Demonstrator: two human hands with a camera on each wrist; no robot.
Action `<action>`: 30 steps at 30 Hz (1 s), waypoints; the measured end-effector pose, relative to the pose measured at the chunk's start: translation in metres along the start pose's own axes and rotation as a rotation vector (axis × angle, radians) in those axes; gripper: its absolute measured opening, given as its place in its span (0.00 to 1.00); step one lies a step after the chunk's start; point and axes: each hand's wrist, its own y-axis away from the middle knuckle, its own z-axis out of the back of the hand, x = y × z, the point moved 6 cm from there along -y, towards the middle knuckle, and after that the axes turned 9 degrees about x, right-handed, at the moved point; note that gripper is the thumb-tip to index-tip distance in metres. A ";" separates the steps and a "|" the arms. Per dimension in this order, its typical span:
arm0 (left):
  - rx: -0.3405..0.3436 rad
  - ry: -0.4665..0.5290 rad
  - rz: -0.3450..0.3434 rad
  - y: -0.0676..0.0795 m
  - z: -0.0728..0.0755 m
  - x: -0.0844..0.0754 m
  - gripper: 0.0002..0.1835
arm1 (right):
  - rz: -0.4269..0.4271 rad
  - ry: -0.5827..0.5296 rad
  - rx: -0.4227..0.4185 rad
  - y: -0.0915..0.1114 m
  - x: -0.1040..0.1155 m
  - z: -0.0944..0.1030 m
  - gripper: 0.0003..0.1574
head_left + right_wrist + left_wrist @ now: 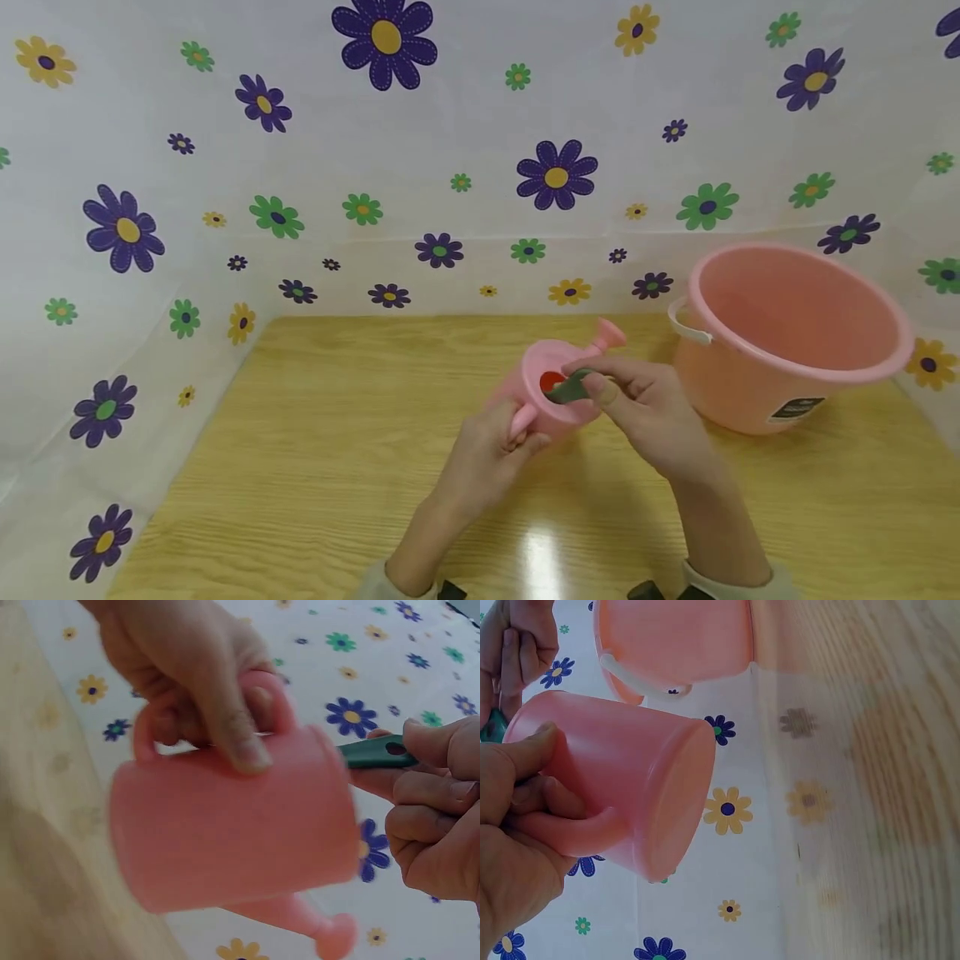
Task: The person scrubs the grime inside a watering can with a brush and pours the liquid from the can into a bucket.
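My left hand [483, 454] grips the handle of a pink watering can [611, 757], which is held tilted above the table with its base visible in the left wrist view. Its spout [603, 335] points away toward the back right. Between thumb and fingers, my right hand [656, 408] pinches a flat green handle [375, 752] with a hole near its end. The far part of this green-handled thing goes into the can's round top opening, so its kind is hidden. Something red [552, 381] shows inside the opening.
A large pink bucket [731, 387] with a white handle [688, 327] and a dark label stands on the right of the wooden table [315, 433]. Behind and at the sides hangs a white flower-print sheet [450, 117].
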 end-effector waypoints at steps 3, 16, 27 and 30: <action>-0.023 0.007 -0.002 0.001 0.001 0.000 0.12 | -0.013 -0.003 0.046 -0.005 -0.004 -0.009 0.13; -0.035 0.032 -0.049 0.004 0.002 0.004 0.12 | -0.016 0.042 -0.206 -0.001 0.001 -0.006 0.09; -0.019 -0.018 -0.059 0.007 0.008 0.009 0.13 | -0.087 0.095 -0.315 -0.001 0.002 -0.005 0.14; -0.002 -0.010 -0.041 0.007 0.007 0.011 0.17 | -0.095 0.078 -0.359 0.002 0.002 0.001 0.15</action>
